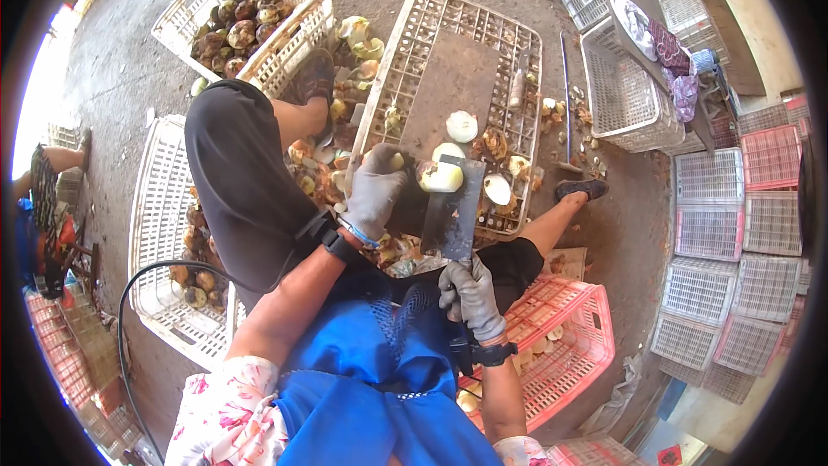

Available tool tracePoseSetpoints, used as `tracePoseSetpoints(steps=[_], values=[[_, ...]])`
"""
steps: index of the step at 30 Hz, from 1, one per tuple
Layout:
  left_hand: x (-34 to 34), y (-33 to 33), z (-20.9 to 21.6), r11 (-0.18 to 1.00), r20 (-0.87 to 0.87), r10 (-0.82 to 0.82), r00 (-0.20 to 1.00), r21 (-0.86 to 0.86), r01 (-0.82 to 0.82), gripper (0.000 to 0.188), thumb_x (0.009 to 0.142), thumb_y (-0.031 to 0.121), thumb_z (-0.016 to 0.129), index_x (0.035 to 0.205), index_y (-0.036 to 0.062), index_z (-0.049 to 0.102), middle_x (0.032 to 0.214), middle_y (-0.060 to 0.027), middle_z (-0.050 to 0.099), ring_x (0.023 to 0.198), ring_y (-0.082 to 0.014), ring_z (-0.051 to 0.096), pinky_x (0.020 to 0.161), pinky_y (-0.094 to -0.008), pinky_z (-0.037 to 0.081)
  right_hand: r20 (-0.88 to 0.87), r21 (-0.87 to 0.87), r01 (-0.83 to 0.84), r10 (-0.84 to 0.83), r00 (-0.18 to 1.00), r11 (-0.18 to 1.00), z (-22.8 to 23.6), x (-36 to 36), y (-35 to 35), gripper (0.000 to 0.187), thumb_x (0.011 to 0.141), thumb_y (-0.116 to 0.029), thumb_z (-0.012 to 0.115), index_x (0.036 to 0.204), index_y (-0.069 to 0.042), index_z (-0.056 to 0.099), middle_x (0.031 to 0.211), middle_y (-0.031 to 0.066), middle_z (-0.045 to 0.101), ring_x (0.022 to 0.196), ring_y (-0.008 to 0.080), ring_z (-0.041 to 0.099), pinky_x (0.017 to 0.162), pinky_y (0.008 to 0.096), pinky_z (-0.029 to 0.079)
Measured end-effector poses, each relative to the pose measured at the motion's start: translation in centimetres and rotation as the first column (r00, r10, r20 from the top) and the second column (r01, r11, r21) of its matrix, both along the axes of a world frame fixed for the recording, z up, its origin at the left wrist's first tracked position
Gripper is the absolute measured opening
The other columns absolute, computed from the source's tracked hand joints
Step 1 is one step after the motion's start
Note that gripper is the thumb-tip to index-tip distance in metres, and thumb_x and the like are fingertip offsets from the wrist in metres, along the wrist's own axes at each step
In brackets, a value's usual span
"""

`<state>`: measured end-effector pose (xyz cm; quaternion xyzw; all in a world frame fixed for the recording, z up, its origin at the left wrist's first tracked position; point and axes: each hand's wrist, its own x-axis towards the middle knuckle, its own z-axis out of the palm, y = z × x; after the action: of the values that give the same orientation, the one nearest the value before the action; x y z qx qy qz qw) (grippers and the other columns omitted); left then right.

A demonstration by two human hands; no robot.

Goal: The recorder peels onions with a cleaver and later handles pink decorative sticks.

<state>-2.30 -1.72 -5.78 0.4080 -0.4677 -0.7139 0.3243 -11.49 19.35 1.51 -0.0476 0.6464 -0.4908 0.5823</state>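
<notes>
My left hand [376, 190], in a grey glove, is closed, with a small pale yellow piece [397, 161] showing at its fingers. My gloved right hand [473, 295] grips the handle of a cleaver [452, 217], its broad blade pointing away from me. Against the blade's far end is a pale, peeled onion [440, 176], apart from my left hand. Just beyond it, another peeled onion [461, 126] sits on a worn board [453, 78]. The board lies on an upturned white crate [398, 43]. To the right are a cut onion [498, 189] and brown skins [493, 142].
A white crate [297, 2] of dark, unpeeled onions stands at far left. Another white crate [155, 207] is beside my left leg. A red crate [595, 311] with pale pieces is at my right. Peelings litter the floor around the board. Stacked crates [707, 233] line the right side.
</notes>
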Motion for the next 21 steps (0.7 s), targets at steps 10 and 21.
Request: tracePoseSetpoints(steps=[10, 21], values=[[0.9, -0.2, 5.1, 0.333, 0.418, 0.032, 0.908, -0.861, 0.384, 0.052, 0.073, 0.012, 0.075, 0.124, 0.0046, 0.061, 0.125, -0.0170, 0.063, 0.118, -0.0371, 0.059, 0.099, -0.0455, 0.048, -0.259, -0.040, -0.077, 0.064, 0.964, 0.996, -0.1, 1.9, -0.5, 0.021, 0.098, -0.020, 0.063, 0.106, -0.002, 0.056, 0.076, 0.0057, 0.061, 0.053, 0.0081, 0.055, 0.048, 0.0229, 0.045], [0.9, 0.5, 3.5, 0.528, 0.689, -0.112, 0.716, -0.569, 0.631, 0.068, 0.073, 0.008, 0.071, 0.135, 0.0019, 0.045, 0.132, -0.0216, 0.054, 0.119, -0.0388, 0.057, 0.094, -0.0428, 0.052, -0.407, 0.089, -0.206, 0.224, 0.885, 0.974, 2.8, 3.3, -2.5, 0.018, 0.098, -0.018, 0.063, 0.098, -0.002, 0.054, 0.069, 0.0035, 0.061, 0.051, 0.0076, 0.055, 0.047, 0.0245, 0.045]])
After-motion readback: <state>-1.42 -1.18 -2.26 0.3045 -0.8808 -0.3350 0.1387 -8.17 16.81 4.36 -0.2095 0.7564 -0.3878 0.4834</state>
